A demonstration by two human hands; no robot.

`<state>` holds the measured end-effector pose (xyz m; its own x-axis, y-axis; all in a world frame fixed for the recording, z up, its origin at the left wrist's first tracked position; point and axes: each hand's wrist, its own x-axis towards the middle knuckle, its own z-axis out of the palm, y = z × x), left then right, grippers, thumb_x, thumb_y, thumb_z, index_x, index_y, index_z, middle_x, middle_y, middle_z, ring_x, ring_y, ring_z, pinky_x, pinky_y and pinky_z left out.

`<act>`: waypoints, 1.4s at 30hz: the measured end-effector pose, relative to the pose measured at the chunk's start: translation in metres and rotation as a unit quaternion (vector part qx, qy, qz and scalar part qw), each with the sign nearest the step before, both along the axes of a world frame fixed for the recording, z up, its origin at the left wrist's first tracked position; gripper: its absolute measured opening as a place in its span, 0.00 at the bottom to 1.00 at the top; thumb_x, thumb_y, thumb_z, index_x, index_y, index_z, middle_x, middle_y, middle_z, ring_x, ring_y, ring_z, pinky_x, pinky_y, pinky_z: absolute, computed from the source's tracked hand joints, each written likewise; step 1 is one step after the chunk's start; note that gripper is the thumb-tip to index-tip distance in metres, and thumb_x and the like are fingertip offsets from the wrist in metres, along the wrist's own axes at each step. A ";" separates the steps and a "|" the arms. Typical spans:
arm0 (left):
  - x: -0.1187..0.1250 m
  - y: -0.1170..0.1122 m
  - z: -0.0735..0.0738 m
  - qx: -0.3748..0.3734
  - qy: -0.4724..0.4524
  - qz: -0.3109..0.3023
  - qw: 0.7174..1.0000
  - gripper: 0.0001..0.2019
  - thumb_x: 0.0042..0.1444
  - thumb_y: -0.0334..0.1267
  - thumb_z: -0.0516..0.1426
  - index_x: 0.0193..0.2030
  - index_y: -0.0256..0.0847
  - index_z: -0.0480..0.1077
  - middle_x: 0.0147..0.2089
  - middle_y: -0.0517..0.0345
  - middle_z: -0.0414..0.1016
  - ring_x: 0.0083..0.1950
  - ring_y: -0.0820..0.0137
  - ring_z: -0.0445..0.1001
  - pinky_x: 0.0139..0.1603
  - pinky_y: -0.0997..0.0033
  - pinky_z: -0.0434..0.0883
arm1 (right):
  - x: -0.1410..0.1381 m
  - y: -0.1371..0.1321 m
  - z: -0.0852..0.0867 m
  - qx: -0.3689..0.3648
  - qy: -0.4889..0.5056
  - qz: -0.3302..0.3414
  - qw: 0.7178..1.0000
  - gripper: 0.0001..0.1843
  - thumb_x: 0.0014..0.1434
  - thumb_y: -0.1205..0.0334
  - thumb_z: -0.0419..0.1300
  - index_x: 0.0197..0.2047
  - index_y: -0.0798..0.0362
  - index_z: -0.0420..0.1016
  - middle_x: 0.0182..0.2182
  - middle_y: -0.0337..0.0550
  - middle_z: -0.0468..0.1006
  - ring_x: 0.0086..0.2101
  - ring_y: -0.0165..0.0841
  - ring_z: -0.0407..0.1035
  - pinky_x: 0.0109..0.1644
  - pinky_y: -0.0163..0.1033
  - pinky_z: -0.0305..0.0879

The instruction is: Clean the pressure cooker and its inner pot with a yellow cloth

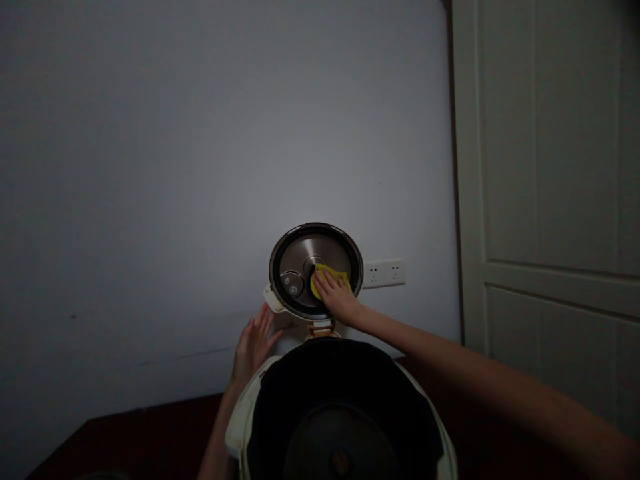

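An electric pressure cooker with a cream body and a dark hollow inside stands in front of me. Its round lid is raised upright on an orange-brown hinge, its metal inner face turned towards me. My right hand presses a yellow cloth flat against the lower right of that face, fingers over the cloth. To the lower left of the lid, my left hand is open, thumb apart, fingertips close to the lid's cream side tab. Whether they touch it, I cannot tell.
Behind the lid rises a pale wall, with a white double socket just right of the lid. A panelled cream door fills the right side. The cooker stands on a dark reddish table.
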<state>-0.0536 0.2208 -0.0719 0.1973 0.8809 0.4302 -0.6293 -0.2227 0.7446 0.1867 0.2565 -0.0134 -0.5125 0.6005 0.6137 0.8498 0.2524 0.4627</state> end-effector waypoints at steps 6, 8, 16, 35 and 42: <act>0.000 0.002 -0.002 0.007 0.003 0.004 1.000 0.25 0.58 0.53 0.47 0.60 0.49 0.64 0.71 0.62 0.48 0.72 0.61 0.36 0.67 0.52 0.49 | -0.011 0.003 0.034 -0.001 0.017 -0.030 0.999 0.29 0.63 0.73 0.39 0.67 0.62 0.48 0.67 0.53 0.43 0.65 0.48 0.41 0.60 0.61 0.54; 0.000 0.003 -0.002 0.007 0.004 0.006 1.000 0.25 0.58 0.53 0.47 0.60 0.49 0.65 0.71 0.62 0.48 0.72 0.61 0.36 0.67 0.51 0.49 | -0.007 0.001 0.041 0.000 0.070 -0.083 0.994 0.29 0.62 0.75 0.39 0.67 0.69 0.47 0.66 0.63 0.43 0.64 0.52 0.42 0.59 0.60 0.56; 0.001 0.003 -0.001 0.010 -0.008 0.006 1.000 0.24 0.59 0.53 0.47 0.57 0.48 0.67 0.70 0.60 0.49 0.72 0.60 0.37 0.66 0.48 0.49 | -0.041 -0.029 -0.006 -0.110 0.111 -0.117 0.981 0.25 0.58 0.73 0.49 0.56 0.83 0.62 0.56 0.88 0.55 0.57 0.63 0.56 0.51 0.65 0.61; 0.000 0.001 0.000 0.010 0.000 0.003 1.000 0.27 0.57 0.53 0.48 0.62 0.47 0.62 0.71 0.60 0.46 0.72 0.59 0.35 0.67 0.49 0.49 | -0.018 -0.017 0.041 -0.168 0.016 0.200 0.965 0.30 0.51 0.79 0.50 0.59 0.61 0.62 0.55 0.59 0.69 0.55 0.40 0.64 0.57 0.45 0.62; -0.001 0.003 -0.003 0.013 0.000 0.003 1.000 0.28 0.57 0.53 0.48 0.64 0.47 0.59 0.72 0.58 0.44 0.72 0.59 0.35 0.66 0.49 0.50 | -0.044 0.002 0.037 -0.058 -0.070 0.262 0.961 0.31 0.57 0.77 0.48 0.65 0.62 0.54 0.65 0.58 0.54 0.65 0.42 0.43 0.64 0.54 0.50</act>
<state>-0.0548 0.2234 -0.0751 0.1928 0.8707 0.4524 -0.6275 -0.2450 0.7391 0.1425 0.2581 0.0238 -0.8358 0.2976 0.4615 0.5233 0.6862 0.5053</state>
